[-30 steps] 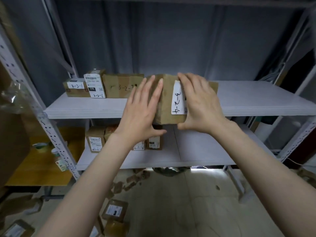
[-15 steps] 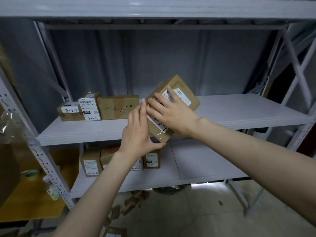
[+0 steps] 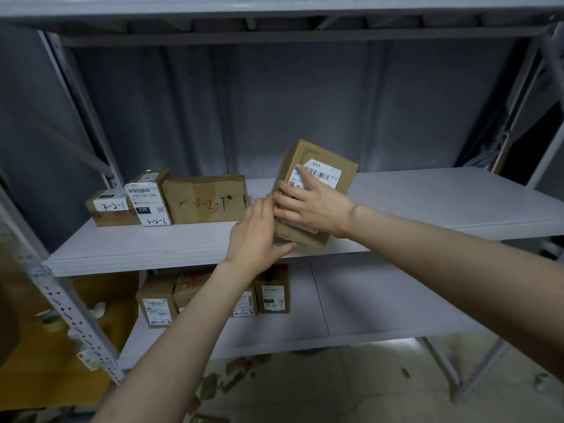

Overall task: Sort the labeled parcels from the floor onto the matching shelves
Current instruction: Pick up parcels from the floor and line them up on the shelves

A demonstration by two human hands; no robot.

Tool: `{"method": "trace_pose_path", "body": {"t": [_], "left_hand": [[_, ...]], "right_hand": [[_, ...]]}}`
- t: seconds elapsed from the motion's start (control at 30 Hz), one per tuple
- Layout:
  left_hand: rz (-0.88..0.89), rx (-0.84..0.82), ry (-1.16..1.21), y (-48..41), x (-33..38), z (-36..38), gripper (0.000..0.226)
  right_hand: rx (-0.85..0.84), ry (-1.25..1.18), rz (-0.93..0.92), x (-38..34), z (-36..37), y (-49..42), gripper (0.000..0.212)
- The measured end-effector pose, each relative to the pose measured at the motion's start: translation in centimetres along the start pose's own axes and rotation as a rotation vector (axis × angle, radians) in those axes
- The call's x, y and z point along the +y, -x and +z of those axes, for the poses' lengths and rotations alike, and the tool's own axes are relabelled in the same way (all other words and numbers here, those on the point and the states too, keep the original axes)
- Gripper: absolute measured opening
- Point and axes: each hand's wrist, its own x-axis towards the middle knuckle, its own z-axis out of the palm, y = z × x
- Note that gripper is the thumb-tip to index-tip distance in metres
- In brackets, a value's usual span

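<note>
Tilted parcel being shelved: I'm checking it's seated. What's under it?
The middle shelf lies under the tilted parcel. The left hand and right hand cover its lower left side, so contact there cannot be seen.

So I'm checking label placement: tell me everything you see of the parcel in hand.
The parcel is a brown cardboard box, tilted over the middle shelf, right of the 3-2-7 box. A white barcode label shows near its top. The right hand spreads flat across its front; the left hand presses its left side.
</note>
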Motion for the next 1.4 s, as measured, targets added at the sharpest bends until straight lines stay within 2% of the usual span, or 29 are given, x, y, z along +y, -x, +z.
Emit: {"method": "trace_pose_path", "body": {"t": [0.17,0.43,0.6,0.77,0.9,1.03,1.1,1.2,1.3,1.4], "left_hand": [[-0.017,-0.058,-0.054,-2.1,-1.6,2.0,0.072],[-0.101,-0.105,0.018,-4.5,-3.2,4.1,0.052],[-0.123,-0.109,0.081,-6.0,-4.7,4.6,0.035],[-0.166,0.081,0.17,-8.2,-5.1,3.7,0.043],[-0.09,0.263,0.181,-10.0,-3.9,2.6,0.048],[-0.016,0.29,-0.008,-10.8,-3.6,2.8,0.049],[0.034,0.276,-0.163,-10.6,-3.9,3.5,0.043],[0.06,0.338,-0.293,-10.0,-4.8,4.3,0.04],[0.067,0.397,-0.386,-9.9,-5.0,4.3,0.04],[0.047,0.386,-0.4,-10.0,-4.5,4.4,0.042]], "right_hand": [[0.055,0.081,0.006,0.0,5.0,-2.3,0.065],[0.107,0.152,-0.057,-0.3,8.9,-5.3,0.065],[0.148,0.062,-0.047,-1.0,9.5,-6.0,0.067],[0.361,-0.235,-0.04,0.4,8.2,-5.4,0.056],[0.495,-0.327,0.188,2.9,8.6,-4.3,0.04],[0.404,-0.467,0.419,4.9,10.2,-3.3,0.035],[0.378,-0.552,0.474,5.1,11.0,-3.2,0.032],[0.369,-0.651,0.496,4.3,11.6,-3.3,0.026],[0.383,-0.795,0.584,3.5,11.2,-3.5,0.036],[0.361,-0.877,0.656,3.4,10.3,-3.9,0.05]]}}
